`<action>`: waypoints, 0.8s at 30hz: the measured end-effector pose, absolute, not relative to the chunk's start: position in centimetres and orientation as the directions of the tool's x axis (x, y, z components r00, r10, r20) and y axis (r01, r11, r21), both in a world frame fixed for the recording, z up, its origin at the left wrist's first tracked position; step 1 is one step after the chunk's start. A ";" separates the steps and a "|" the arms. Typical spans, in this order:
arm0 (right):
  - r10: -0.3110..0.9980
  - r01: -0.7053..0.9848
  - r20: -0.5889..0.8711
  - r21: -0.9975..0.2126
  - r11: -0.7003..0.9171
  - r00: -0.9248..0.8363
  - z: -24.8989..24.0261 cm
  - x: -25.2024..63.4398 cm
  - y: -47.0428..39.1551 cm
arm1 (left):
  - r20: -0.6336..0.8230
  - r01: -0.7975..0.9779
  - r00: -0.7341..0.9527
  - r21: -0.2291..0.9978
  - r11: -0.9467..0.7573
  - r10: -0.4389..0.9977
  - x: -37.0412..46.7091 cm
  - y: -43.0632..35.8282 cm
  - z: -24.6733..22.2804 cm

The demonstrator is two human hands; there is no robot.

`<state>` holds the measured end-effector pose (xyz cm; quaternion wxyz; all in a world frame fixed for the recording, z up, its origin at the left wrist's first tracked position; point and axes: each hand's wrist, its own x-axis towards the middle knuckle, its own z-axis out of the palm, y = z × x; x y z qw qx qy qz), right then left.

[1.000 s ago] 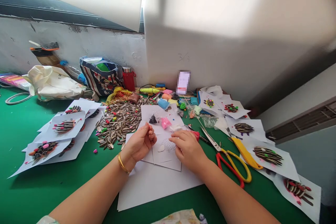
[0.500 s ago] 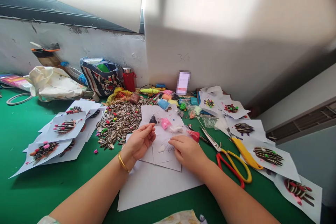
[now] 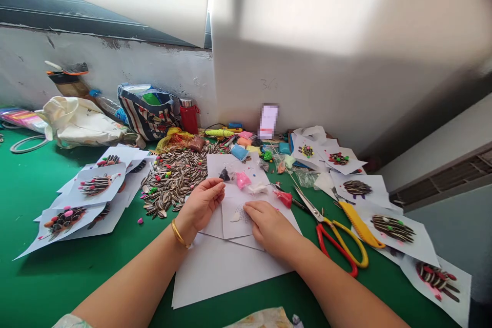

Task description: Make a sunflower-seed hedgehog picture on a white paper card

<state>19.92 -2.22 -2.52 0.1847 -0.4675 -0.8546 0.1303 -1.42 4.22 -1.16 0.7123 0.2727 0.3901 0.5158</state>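
Observation:
My left hand (image 3: 203, 205), with a gold bangle on the wrist, is raised over the left side of the white papers. Its thumb and forefinger are pinched together; anything between them is too small to make out. My right hand (image 3: 271, 228) lies with fingers stretched out on a small paper with a hedgehog drawing (image 3: 241, 214), covering its right part. A white clay-like patch forms the drawing's head. Just beyond are a black clay lump (image 3: 224, 174), a pink clay lump (image 3: 243, 180) and a white clay lump (image 3: 257, 188). Larger white sheets (image 3: 219, 277) lie underneath.
Sunflower seeds (image 3: 172, 179) are heaped at left. Seed-decorated hedgehog pictures lie on the left (image 3: 96, 184) and right (image 3: 394, 228). Red-and-yellow scissors (image 3: 326, 225) and a yellow utility knife (image 3: 361, 223) rest by my right arm. Bags, a red bottle (image 3: 188, 117) and a phone (image 3: 268, 122) stand behind.
The drawing paper has turned slightly and shifted under my right hand, which moved a little left. My left hand has moved slightly left, still pinched.

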 end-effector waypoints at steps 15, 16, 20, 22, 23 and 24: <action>0.844 0.788 -0.034 -0.380 0.484 -0.535 -1.3 21.4 -1.7 | -0.194 -0.386 0.056 0.901 0.201 0.979 -2.0 4.8 -1.0; 0.854 0.798 -0.026 -0.374 0.473 -0.519 -1.6 21.1 -1.8 | -0.173 -0.350 0.048 0.920 0.179 0.984 -2.0 4.8 -0.9; 0.882 0.823 -0.004 -0.360 0.439 -0.472 -2.3 20.5 -2.0 | -0.126 -0.252 0.073 0.958 0.141 0.989 -2.2 4.8 -0.6; 0.888 0.828 0.002 -0.361 0.430 -0.460 -2.4 20.5 -2.0 | -0.149 -0.256 0.097 0.952 0.170 0.984 -2.2 4.7 -0.5; 0.890 0.829 0.005 -0.361 0.428 -0.457 -2.4 20.5 -2.0 | -0.167 -0.274 0.109 0.943 0.191 0.980 -2.2 4.7 -0.5; 0.890 0.829 0.008 -0.361 0.427 -0.455 -2.3 20.5 -2.0 | -0.186 -0.296 0.123 0.931 0.215 0.975 -2.1 4.6 -0.5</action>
